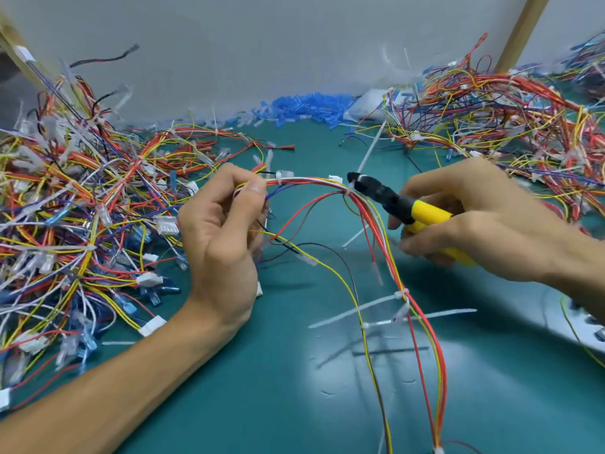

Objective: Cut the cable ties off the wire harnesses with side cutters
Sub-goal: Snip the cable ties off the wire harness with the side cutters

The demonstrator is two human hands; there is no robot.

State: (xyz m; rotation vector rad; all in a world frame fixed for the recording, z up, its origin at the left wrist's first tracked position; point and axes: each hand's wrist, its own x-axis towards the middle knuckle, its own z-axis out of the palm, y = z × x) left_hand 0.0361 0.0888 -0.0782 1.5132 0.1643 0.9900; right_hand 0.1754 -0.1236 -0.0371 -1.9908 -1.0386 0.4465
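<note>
My left grip (222,231) is curled round the wire harness (311,182), pinching its red, yellow and white wires just left of a white cable tie (280,177). My right grip (474,221) is closed round the yellow handles of the side cutters (389,198), their black tip at a second tie (349,191) on the harness's arch, held above the green surface (278,388). Tangled heaps of harnesses lie to the left (82,208) and right (507,103). A pile of small blue pieces (307,106) lies against the grey wall (262,44).
</note>
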